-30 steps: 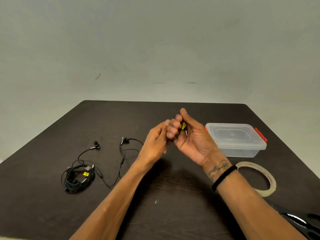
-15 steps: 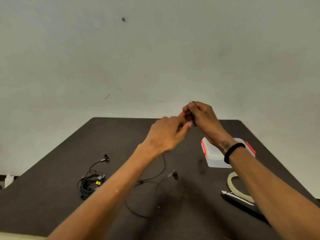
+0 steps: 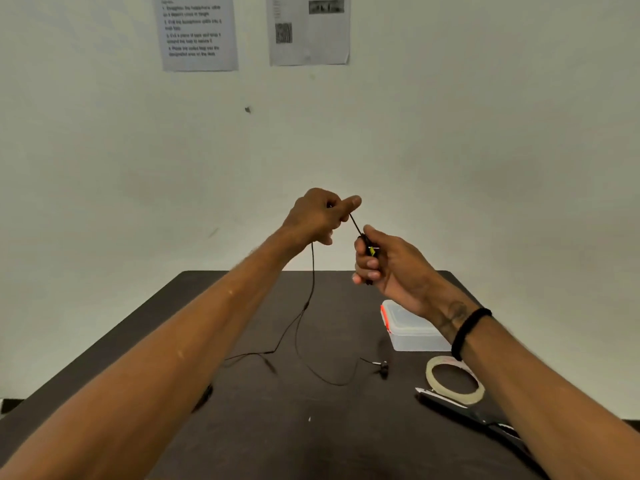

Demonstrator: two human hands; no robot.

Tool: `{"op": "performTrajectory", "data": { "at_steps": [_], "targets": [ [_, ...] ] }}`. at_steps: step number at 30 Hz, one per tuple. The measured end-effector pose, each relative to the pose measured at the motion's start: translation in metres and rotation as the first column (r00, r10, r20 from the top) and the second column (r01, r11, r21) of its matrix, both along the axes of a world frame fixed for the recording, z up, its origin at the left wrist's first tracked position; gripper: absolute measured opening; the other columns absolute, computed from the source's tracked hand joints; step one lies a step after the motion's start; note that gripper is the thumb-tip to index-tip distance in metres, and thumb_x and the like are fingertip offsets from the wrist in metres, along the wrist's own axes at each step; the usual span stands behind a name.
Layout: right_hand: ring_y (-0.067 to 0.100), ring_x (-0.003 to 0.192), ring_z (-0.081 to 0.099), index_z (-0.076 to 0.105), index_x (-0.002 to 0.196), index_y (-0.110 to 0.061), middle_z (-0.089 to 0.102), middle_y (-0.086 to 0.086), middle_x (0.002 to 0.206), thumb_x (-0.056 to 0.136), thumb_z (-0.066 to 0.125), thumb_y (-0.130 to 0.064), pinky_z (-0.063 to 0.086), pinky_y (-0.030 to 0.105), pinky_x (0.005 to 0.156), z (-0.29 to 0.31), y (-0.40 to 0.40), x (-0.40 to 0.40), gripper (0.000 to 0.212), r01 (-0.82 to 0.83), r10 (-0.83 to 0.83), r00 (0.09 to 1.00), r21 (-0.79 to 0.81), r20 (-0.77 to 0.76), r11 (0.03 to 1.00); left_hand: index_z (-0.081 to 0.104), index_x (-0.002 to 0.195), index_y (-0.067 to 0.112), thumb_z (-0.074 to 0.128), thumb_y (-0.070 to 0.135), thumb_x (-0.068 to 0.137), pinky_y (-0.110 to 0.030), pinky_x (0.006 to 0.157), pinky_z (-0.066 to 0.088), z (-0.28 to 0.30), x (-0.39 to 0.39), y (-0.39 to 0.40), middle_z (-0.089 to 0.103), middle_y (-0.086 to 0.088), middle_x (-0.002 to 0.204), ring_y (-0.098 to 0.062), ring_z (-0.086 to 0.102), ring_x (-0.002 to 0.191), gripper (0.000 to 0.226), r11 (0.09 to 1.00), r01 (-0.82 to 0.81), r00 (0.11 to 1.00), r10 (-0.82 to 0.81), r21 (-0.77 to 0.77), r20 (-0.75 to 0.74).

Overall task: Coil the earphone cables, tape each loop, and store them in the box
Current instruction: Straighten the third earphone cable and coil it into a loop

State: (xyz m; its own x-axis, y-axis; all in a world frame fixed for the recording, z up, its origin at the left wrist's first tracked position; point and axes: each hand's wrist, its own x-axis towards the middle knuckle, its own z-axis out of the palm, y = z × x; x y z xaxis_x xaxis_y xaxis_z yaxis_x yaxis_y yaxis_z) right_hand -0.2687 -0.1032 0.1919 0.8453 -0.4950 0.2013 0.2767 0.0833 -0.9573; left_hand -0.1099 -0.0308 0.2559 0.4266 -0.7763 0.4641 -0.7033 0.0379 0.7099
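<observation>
while both hands up above dark table [image 3: 263, 441], left hand [image 3: 320, 216] curls round black earphone cable [image 3: 312, 271], forefinger sticking out. right hand [image 3: 388, 261] lower, just beside, fingers clamped on small bundle of cable with yellow tag [image 3: 371, 251]. short taut stretch runs between hands. rest of cable hangs from left fist, trails on table, earbud [image 3: 383, 368] lying near clear box [image 3: 410, 329]. box lid on, orange clips. tape roll [image 3: 453, 379] and scissors [image 3: 464, 408] near right forearm. printed sheets [image 3: 199, 31] on wall.
</observation>
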Motion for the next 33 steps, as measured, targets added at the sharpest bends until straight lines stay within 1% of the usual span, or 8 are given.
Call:
{"op": "performTrajectory", "data": {
  "at_steps": [3,8,11,13,17,25,30,33],
  "targets": [
    [0.015,0.054,0.037,0.059,0.084,-0.012,0.037,0.001,0.065,0.110,0.042,-0.032,0.049,0.036,0.073,0.011,0.009,-0.004,0.037,-0.098,0.092,0.994,0.107,0.064,0.989,0.066,0.073,0.011,0.064,0.055,0.097,-0.022,0.047,0.045,-0.007,-0.005,-0.003,0.060,-0.003,0.070,-0.018,0.053,0.060,0.051,0.999,0.007,0.998,-0.009,-0.031,-0.069],
    [0.017,0.057,0.045,0.057,0.088,-0.010,0.044,0.004,0.069,0.105,0.040,-0.020,0.053,0.036,0.079,0.031,0.019,-0.005,0.026,-0.177,0.122,0.964,0.230,0.236,0.957,0.060,0.072,0.008,0.064,0.055,0.087,-0.024,0.046,0.036,-0.027,-0.014,-0.001,0.056,-0.006,0.066,-0.017,0.046,0.056,0.050,0.993,0.111,0.975,-0.117,-0.042,-0.190],
    [0.021,0.067,0.057,0.061,0.092,-0.007,0.056,0.007,0.075,0.106,0.042,-0.016,0.054,0.040,0.086,0.041,0.018,0.000,0.025,-0.184,0.089,0.945,0.286,0.316,0.940,0.052,0.072,0.012,0.051,0.023,0.083,-0.026,0.050,0.035,-0.043,-0.019,-0.001,0.046,0.000,0.064,-0.016,0.042,0.059,0.016,0.990,0.140,0.978,-0.140,-0.007,-0.154],
    [0.022,0.070,0.063,0.064,0.094,-0.005,0.062,0.009,0.078,0.106,0.043,-0.015,0.056,0.041,0.089,0.047,0.016,0.004,0.026,-0.147,0.036,0.939,0.305,0.342,0.941,0.054,0.080,0.013,0.044,0.014,0.101,-0.026,0.049,0.038,-0.052,-0.022,-0.004,0.047,0.000,0.067,-0.016,0.044,0.062,0.023,0.992,0.122,0.980,-0.116,0.028,-0.165],
    [0.028,0.080,0.073,0.063,0.095,-0.004,0.071,0.014,0.085,0.110,0.039,-0.014,0.057,0.045,0.097,0.056,0.008,0.014,0.031,-0.022,-0.111,0.917,0.328,0.383,0.945,0.059,0.081,0.014,0.034,0.044,0.112,-0.023,0.048,0.040,-0.065,-0.033,-0.006,0.051,0.000,0.065,-0.011,0.044,0.054,0.050,0.987,0.126,0.976,-0.105,0.102,-0.190],
    [0.031,0.100,0.077,0.063,0.105,-0.005,0.077,0.018,0.103,0.112,0.032,-0.012,0.056,0.036,0.095,0.044,-0.015,0.027,0.032,0.401,-0.370,0.895,-0.084,0.251,0.912,0.054,0.069,0.018,0.035,0.050,0.110,-0.020,0.053,0.036,-0.060,-0.028,0.015,0.048,0.011,0.054,-0.001,0.043,0.043,0.055,0.989,0.123,0.992,-0.126,0.082,0.024],
    [0.012,0.078,0.072,0.064,0.102,0.002,0.073,0.022,0.095,0.109,0.035,-0.011,0.054,0.018,0.072,0.025,-0.008,0.027,0.033,0.355,-0.346,0.934,-0.338,0.091,0.872,0.053,0.066,0.020,0.039,0.050,0.109,-0.025,0.058,0.037,-0.034,-0.018,0.027,0.052,0.005,0.057,-0.006,0.043,0.049,0.054,0.994,0.098,0.955,-0.107,0.048,0.278],
    [0.021,0.082,0.075,0.066,0.099,0.007,0.073,0.021,0.092,0.107,0.036,-0.009,0.061,0.027,0.080,0.017,0.004,0.031,0.034,0.250,-0.276,0.961,-0.398,-0.007,0.883,0.055,0.063,0.021,0.041,0.047,0.109,-0.025,0.061,0.041,-0.024,-0.014,0.028,0.058,0.004,0.059,-0.009,0.052,0.054,0.055,0.998,0.046,0.942,-0.054,0.031,0.331]
  ]
}}
